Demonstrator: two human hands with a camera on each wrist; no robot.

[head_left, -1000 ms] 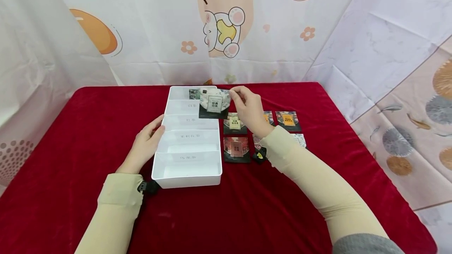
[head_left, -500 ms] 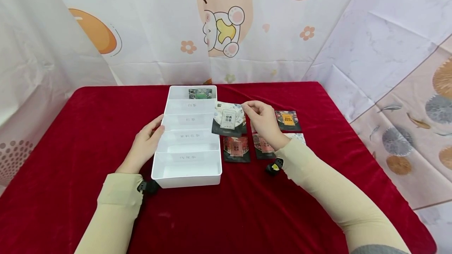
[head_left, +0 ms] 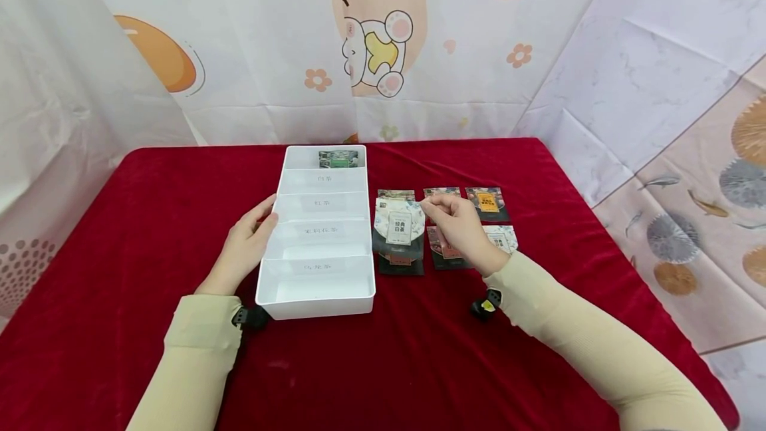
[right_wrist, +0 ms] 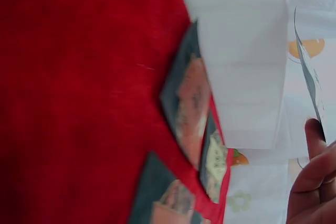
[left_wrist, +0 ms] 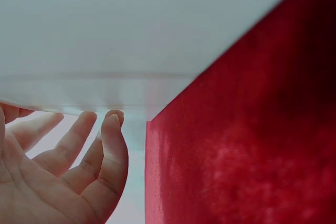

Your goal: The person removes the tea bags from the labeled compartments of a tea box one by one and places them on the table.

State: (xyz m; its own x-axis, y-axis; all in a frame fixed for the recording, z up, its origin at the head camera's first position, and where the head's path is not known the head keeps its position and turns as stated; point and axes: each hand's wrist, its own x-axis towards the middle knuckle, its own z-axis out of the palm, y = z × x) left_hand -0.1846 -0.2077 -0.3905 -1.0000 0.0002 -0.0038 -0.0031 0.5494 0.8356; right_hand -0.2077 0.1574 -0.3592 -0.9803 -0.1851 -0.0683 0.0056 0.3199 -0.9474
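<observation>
My right hand [head_left: 457, 225] pinches a white and dark tea sachet [head_left: 399, 228] by its upper right corner. In the head view it overlaps a red-labelled sachet [head_left: 401, 267] and hides most of another sachet [head_left: 396, 194] behind it. In the right wrist view the pinched sachet [right_wrist: 308, 74] shows nearly edge-on above the thumb. My left hand [head_left: 245, 238] rests against the left side of a white divided tray [head_left: 317, 308]; its fingertips [left_wrist: 113, 121] touch the wall in the left wrist view.
Several labelled compartments make up the tray, and the far one holds a green sachet [head_left: 338, 159]. Right of my right hand lie an orange-labelled sachet [head_left: 486, 203] and a white one [head_left: 503, 238]. A second red-labelled sachet [head_left: 445, 255] is under that hand. Red cloth [head_left: 335, 378] covers the table.
My right hand has carried the white sachet from over the tray's far end to the right and nearer, over the sachets on the cloth. The left hand stays at the tray.
</observation>
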